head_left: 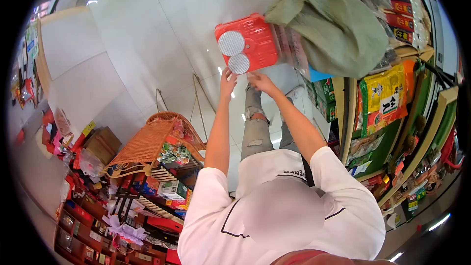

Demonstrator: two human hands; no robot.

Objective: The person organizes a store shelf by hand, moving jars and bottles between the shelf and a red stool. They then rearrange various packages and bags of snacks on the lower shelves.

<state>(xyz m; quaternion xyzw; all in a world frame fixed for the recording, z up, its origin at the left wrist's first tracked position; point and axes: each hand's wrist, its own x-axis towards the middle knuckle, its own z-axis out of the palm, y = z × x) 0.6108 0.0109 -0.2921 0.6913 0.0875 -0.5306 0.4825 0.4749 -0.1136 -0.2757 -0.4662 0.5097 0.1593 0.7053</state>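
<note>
Red box (250, 44) at upper centre of frame, beside green sack (333, 19). Left hand (227, 79) and right hand (260, 81) open, fingertips at lower edge, grip unclear. Likely light, stiff; best held at both sides

A red box (248, 44) bears two silver dotted circles.

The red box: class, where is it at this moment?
In the head view, the red box is top centre, just above both raised hands, the left hand and right hand, with a green sack on its right.
</note>
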